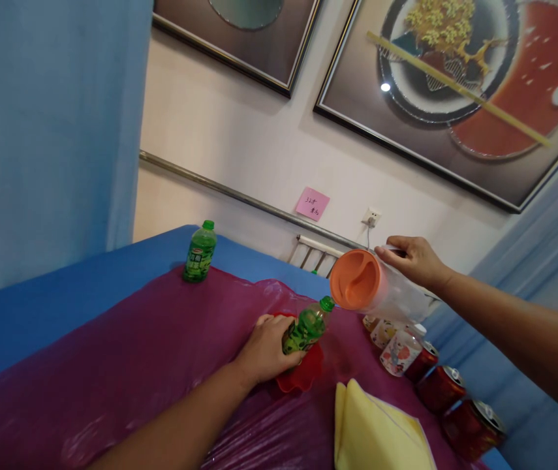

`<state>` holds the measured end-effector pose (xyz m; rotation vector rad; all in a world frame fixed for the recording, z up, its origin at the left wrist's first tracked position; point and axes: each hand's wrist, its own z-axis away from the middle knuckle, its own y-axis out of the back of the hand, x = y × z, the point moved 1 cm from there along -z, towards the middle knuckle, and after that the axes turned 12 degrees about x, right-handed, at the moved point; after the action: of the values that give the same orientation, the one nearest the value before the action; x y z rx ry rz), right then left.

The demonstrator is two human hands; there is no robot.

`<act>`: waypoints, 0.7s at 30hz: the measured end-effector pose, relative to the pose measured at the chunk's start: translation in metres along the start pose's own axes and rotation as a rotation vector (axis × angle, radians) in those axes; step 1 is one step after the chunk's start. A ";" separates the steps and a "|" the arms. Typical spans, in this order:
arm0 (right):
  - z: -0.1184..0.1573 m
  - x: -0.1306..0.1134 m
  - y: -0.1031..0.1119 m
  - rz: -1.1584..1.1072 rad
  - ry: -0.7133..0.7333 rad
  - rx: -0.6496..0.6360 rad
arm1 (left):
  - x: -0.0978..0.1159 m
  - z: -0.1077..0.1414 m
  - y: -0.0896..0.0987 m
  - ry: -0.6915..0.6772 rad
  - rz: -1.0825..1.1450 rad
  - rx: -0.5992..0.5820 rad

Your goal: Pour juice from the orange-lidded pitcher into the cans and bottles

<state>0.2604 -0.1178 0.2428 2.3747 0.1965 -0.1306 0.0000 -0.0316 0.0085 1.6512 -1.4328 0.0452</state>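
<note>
My left hand [269, 347] is wrapped round a green drink bottle [306, 328] with a green cap. The bottle leans to the right over a red scalloped dish [303, 377], whose far side it hides. My right hand [413, 260] grips the handle of a translucent pitcher [401, 297] at the right. The pitcher is tipped on its side, and its orange lid [355, 279] faces left, just above and right of the bottle's cap. Whether liquid is leaving the pitcher I cannot tell.
A second green bottle [200, 253] stands at the back left. A folded yellow cloth [381, 431] lies in front on the purple plastic cover [161, 365]. Labelled bottles [400, 352] and several red cans [441, 389] line the right edge. A metal rail [249, 199] runs along the wall.
</note>
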 end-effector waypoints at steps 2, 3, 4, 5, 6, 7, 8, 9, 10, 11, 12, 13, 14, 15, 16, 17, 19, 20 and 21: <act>0.002 0.000 -0.001 0.006 0.000 0.004 | 0.000 0.000 0.000 -0.003 0.005 0.000; 0.003 0.001 -0.001 0.008 -0.003 0.004 | 0.000 0.000 0.000 -0.004 0.007 -0.001; 0.004 0.001 -0.002 0.008 -0.007 0.003 | 0.000 0.000 0.000 -0.005 0.009 0.000; 0.005 0.002 -0.003 0.003 -0.014 0.004 | -0.001 0.000 0.000 -0.005 0.011 0.000; 0.006 0.004 -0.003 -0.005 -0.022 0.008 | -0.001 0.000 0.000 -0.002 0.013 0.002; 0.008 0.006 -0.004 -0.018 -0.033 0.018 | -0.001 0.000 0.001 0.001 0.015 0.004; 0.010 0.009 -0.005 -0.033 -0.044 0.032 | -0.001 0.000 0.001 0.005 0.018 0.006; 0.013 0.013 -0.007 -0.052 -0.058 0.049 | -0.001 0.000 0.001 0.007 0.021 0.007; 0.016 0.018 -0.008 -0.076 -0.077 0.071 | -0.001 0.000 0.001 0.009 0.025 0.011; 0.020 0.024 -0.011 -0.107 -0.106 0.095 | -0.001 -0.001 0.001 0.009 0.029 0.016; 0.025 0.031 -0.014 -0.150 -0.149 0.122 | -0.001 -0.001 0.001 0.009 0.033 0.021; 0.030 0.038 -0.019 -0.204 -0.204 0.154 | -0.001 -0.001 0.001 0.007 0.036 0.027; 0.037 0.046 -0.024 -0.265 -0.268 0.191 | -0.002 -0.002 0.001 0.005 0.038 0.034; 0.044 0.053 -0.030 -0.329 -0.334 0.232 | -0.003 -0.002 0.000 0.002 0.039 0.045; 0.052 0.060 -0.037 -0.390 -0.399 0.279 | -0.004 -0.002 0.000 -0.002 0.037 0.060; 0.060 0.066 -0.045 -0.446 -0.460 0.330 | -0.005 -0.002 -0.001 -0.006 0.034 0.076; 0.078 0.075 -0.062 -0.528 -0.562 0.419 | -0.008 -0.003 -0.004 -0.012 0.022 0.110; 0.087 0.078 -0.071 -0.553 -0.600 0.450 | -0.009 -0.003 -0.005 -0.015 0.016 0.122; 0.096 0.080 -0.080 -0.571 -0.629 0.466 | -0.011 -0.003 -0.006 -0.018 0.011 0.133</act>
<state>0.3211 -0.1185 0.1069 2.5146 0.5772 -1.2887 0.0027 -0.0220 0.0011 1.7552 -1.4796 0.1342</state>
